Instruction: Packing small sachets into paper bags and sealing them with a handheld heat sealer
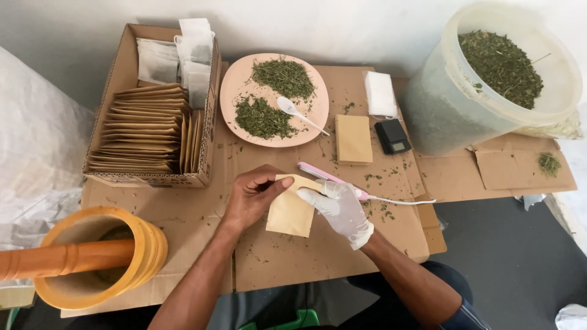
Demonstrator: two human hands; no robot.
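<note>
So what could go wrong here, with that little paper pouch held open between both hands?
The tan pouch is pinched at its top by the bare left hand and gloved right hand; a slip could tear or crease it. The pink sealer lies just behind the hands, so its white cord might snag. Herb flakes on the cardboard could cling to the pouch.

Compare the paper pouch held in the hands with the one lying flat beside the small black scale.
The held pouch is gripped by the bare left hand and the gloved right hand; the flat pouch lies untouched on the cardboard. The held pouch is tilted with its top pinched by the fingers; the flat pouch sits square beside the black scale. The held one looks paler. Both are small tan paper pouches.
</note>
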